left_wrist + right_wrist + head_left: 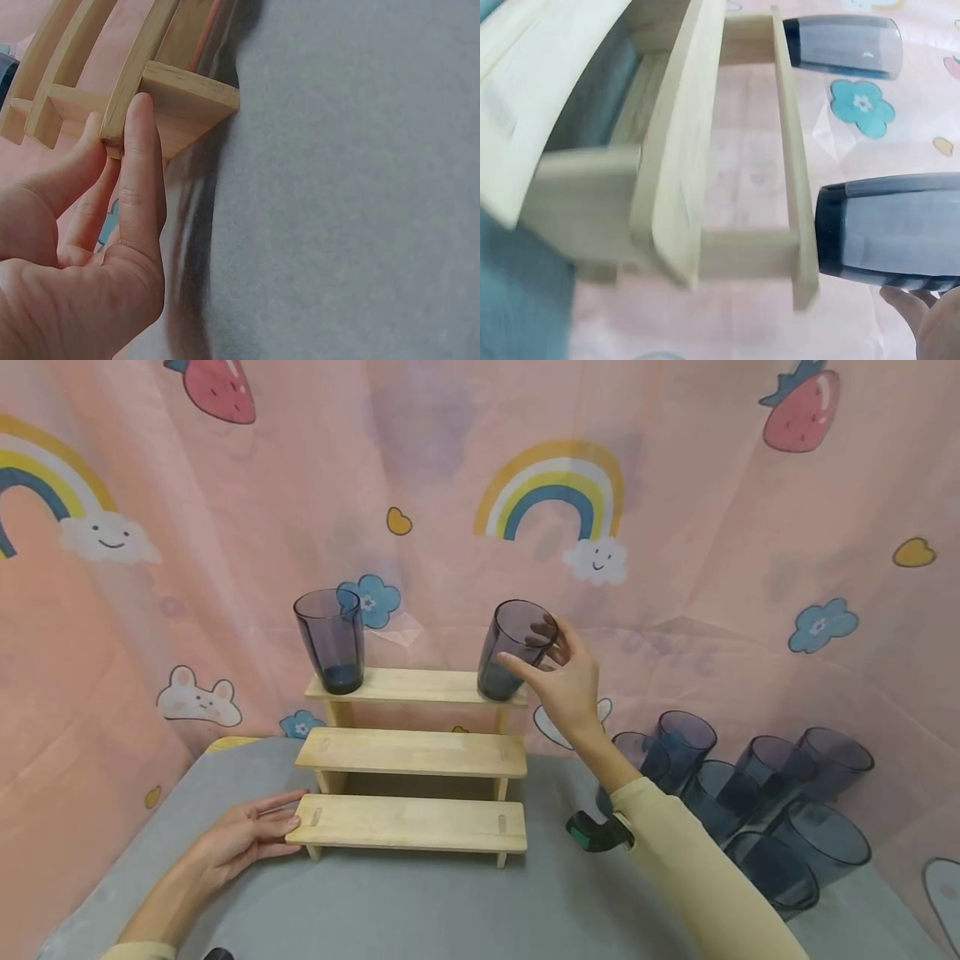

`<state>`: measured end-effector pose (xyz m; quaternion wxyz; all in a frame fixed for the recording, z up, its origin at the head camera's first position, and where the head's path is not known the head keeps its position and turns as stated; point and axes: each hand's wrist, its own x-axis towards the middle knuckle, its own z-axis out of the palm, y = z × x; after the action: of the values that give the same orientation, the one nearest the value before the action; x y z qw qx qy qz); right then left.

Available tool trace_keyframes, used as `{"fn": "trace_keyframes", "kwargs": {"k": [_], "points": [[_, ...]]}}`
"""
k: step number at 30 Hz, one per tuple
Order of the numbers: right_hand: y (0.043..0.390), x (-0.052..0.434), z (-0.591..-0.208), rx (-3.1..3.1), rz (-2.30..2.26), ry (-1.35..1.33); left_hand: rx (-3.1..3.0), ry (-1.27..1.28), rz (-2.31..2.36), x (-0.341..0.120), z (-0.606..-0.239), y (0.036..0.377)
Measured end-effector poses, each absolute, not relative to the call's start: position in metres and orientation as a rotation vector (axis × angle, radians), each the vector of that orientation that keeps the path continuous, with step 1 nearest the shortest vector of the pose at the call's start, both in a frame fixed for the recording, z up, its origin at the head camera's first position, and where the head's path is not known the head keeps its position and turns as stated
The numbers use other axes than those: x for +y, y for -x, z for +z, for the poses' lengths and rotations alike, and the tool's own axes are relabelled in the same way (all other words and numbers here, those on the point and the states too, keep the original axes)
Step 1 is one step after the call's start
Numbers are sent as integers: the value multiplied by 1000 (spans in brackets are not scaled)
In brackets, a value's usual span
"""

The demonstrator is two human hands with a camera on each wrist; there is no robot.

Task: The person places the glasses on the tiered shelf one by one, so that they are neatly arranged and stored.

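A three-step wooden shelf (411,752) stands on the grey table. One dark tinted glass (331,641) stands upright at the left end of its top step. My right hand (534,647) grips a second dark glass (510,652) near the rim; it leans left, with its base at the right end of the top step. In the right wrist view that glass (889,232) lies against the top board, my fingertips (922,319) beneath it and the other glass (844,46) beyond. My left hand (294,817) rests with straight fingers (139,142) against the bottom step's left end (187,94).
Several more dark glasses (750,793) cluster on the table at the right, close to my right forearm. A pink curtain (675,568) with rainbows and clouds hangs right behind the shelf. Grey table surface (420,902) stretches in front of the shelf.
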<state>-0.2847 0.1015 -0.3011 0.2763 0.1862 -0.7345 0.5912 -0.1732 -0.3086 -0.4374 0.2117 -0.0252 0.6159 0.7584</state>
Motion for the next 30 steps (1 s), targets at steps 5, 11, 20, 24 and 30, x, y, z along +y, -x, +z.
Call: {"fn": "trace_keyframes", "kwargs": {"k": [5,11,20,24,30], "points": [[289,77,-306,-1899,1671,-515,1709,83,2115,-308,-439,174],[292,47,-305,-1882,1765,-521,1717,91,2111,-310,-438,174],[297,24,-303,-1935,1835,-559,1688,56,2125,-310,-441,174],[299,18,-300,-1990,1821,-623,1707,77,2119,-309,-441,174],[300,13,-293,-2103,1771,-633,1706,101,2121,-309,-441,173]]}}
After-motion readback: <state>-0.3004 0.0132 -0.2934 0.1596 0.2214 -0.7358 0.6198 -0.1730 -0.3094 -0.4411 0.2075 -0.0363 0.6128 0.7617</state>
